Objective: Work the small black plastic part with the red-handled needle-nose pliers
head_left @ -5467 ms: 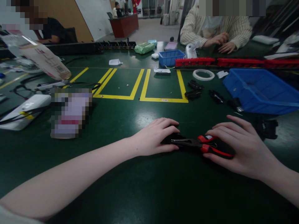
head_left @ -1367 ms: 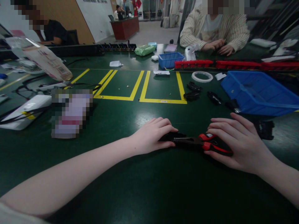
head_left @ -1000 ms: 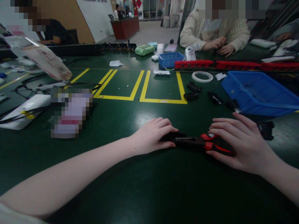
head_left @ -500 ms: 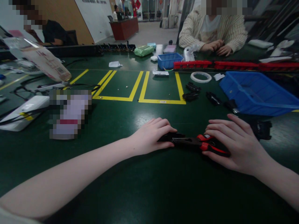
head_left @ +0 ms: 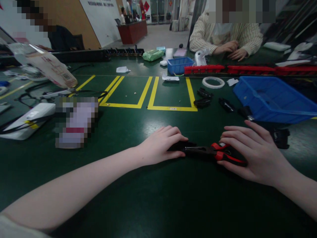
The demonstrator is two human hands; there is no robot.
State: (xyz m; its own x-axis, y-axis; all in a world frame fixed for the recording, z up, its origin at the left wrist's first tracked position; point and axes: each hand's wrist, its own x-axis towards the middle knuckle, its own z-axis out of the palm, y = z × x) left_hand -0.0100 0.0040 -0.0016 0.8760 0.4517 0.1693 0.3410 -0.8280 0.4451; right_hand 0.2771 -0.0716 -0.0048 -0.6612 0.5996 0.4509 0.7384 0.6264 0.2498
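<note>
Left hand (head_left: 163, 145) pinched black part (head_left: 177, 146), fingers slightly parted around it; right hand (head_left: 257, 155) half-curled on red-handled pliers (head_left: 219, 155) at part's three o'clock, so a weak pinch looked liable to let part twist or tips slip.

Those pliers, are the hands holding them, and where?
The right hand holds the long-nose pliers by their red-and-black handles; the left hand grips a mostly hidden black part.
</note>
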